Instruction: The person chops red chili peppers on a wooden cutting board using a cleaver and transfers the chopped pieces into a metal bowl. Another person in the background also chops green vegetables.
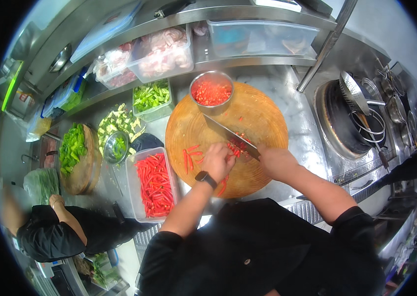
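My right hand (275,162) grips the handle of a cleaver (227,133), whose blade slants up and left over a round wooden chopping block (260,107). Against the blade, my left hand (220,160) presses on red chillies (233,151) with its fingers curled; a watch is on that wrist. Chopped chilli bits (243,138) lie along the blade. Several whole red chillies (188,161) rest on the block's left side. A steel bowl of chopped red chillies (211,92) stands on the block's far edge. Left of the block, a plastic tub (131,192) holds many whole red chillies.
Tubs of cut green peppers (152,97) and raw meat (164,55) stand beyond. At left are a pile of cut green vegetables (119,120), a glass bowl (116,147), another chopping block (79,179) and a co-worker in black (51,229). A wok (341,122) with strainers sits at right.
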### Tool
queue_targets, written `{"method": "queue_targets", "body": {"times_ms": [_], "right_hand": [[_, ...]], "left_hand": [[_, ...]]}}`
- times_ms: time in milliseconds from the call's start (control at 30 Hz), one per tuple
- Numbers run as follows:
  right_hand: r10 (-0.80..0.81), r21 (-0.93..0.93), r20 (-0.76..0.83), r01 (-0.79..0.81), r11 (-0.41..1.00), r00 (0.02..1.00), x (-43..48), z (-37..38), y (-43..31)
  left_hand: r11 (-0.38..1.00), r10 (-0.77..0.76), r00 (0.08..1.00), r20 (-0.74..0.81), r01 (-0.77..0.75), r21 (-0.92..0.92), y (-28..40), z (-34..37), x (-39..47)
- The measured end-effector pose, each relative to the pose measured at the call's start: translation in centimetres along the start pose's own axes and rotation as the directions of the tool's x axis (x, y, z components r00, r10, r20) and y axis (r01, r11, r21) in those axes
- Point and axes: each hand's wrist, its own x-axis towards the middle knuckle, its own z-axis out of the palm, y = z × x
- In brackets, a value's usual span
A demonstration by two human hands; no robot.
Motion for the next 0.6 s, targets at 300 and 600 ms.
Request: {"method": "queue_targets", "body": {"times_ms": [300, 600], "right_hand": [[-0.007, -0.051, 0.058, 0.01, 0.999, 0.998, 0.2, 3.2, -0.5], [-0.023, -0.016, 0.112, 0.025, 1.0, 0.993, -1.8, -2.3, -1.4]], "left_hand": [[0.998, -0.048, 0.999, 0.024, 0.049, -0.044, -0.2, 0.2, 0.5], [0.992, -0.117, 0.992, 0.053, 0.119, -0.034, -0.1, -0.2, 0.0]]}}
